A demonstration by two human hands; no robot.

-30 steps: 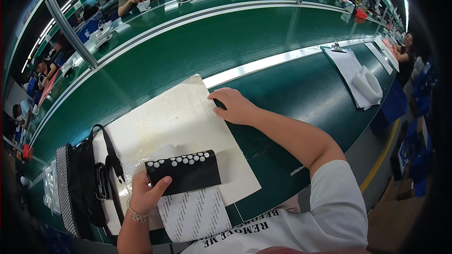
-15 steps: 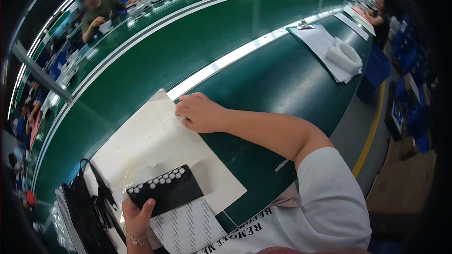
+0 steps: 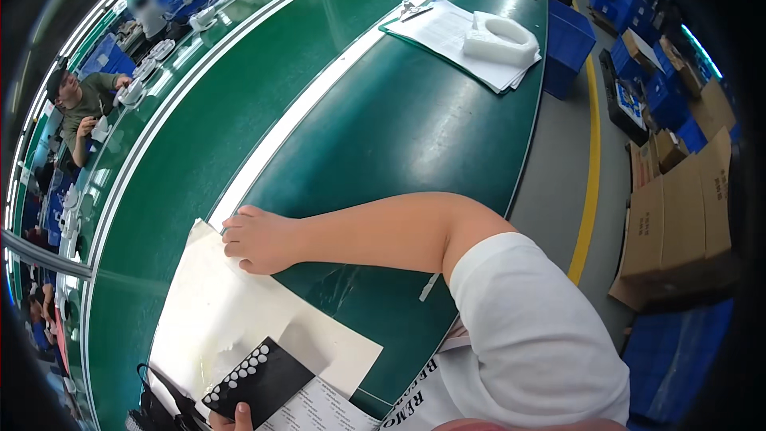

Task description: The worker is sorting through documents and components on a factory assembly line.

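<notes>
My left fingers (image 3: 242,413) pinch a flat black piece (image 3: 274,387) over the pale board (image 3: 199,291). I'd judge it partway: white dots (image 3: 238,374) fill one edge; what's left, I cannot tell. Otherwise it's plain, dark. Farther off, my right hand (image 3: 262,240) curls at the board's corner, grip unclear.

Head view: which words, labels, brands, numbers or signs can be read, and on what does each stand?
Wording is not copied here; only its place is told.
Shirt: large dark letters, partly hidden.
Sheet by the left hand: rows of small print, too small to read.
Carton: dark characters, too small to read.
Papers: faint print, too small to read.
</notes>
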